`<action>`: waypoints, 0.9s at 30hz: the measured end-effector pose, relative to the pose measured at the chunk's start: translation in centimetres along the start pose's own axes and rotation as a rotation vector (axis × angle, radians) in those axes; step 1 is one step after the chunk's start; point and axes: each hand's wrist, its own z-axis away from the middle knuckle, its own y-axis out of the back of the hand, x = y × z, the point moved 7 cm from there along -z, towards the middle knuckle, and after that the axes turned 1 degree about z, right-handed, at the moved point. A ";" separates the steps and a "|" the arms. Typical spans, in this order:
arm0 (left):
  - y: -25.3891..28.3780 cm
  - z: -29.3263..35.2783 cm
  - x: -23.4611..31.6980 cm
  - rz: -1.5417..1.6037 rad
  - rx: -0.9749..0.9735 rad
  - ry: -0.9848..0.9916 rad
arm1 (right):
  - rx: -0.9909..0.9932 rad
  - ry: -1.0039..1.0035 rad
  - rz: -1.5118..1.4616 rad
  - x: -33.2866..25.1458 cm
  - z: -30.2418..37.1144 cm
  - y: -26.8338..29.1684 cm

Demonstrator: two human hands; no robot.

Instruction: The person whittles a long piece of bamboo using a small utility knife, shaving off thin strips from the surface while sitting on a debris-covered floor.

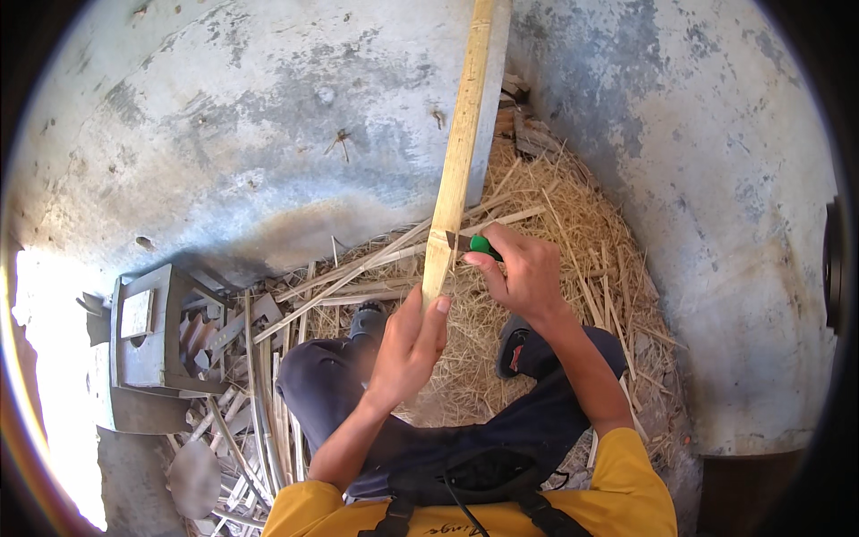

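- Strip of long, flat, pale yellow bamboo [458, 152] is slanting up from the person's lap area, its top running past the upper edge of view.
- The left hand [407, 345] is clamping the strip's lower end, the thumb and fingers hiding that tip.
- The right hand [528, 273] is gripping a green-handled knife with a dark metal blade [470, 242], covering part of the handle; the blade is lying against the strip's right side. The two hands are standing apart.
- Two legs in dark trousers [555, 380] are spreading below, blocking part of the floor.
- A bed of straw-coloured fine shavings [465, 380] is covering the ground between two dark shoes [513, 349].
- Long, thin, pale split strips [344, 277] are lying crisscrossed to the left.
- A grey, boxy, stool-like frame [148, 345] is standing beyond them, near the left edge.
- A stained grey-white wall [268, 98] is rising behind; another mottled grey wall [734, 224] is closing the right side.
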 end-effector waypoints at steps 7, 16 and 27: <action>-1.7 2.4 -2.1 -0.094 -0.106 0.099 | 0.115 -0.486 0.101 8.5 0.3 2.2; -2.5 2.4 -4.3 -0.059 -0.145 0.206 | 0.175 -0.789 -0.353 15.4 3.4 7.2; -1.1 1.2 -5.1 -0.208 0.137 0.037 | -0.207 -0.740 -0.961 4.9 3.6 -0.5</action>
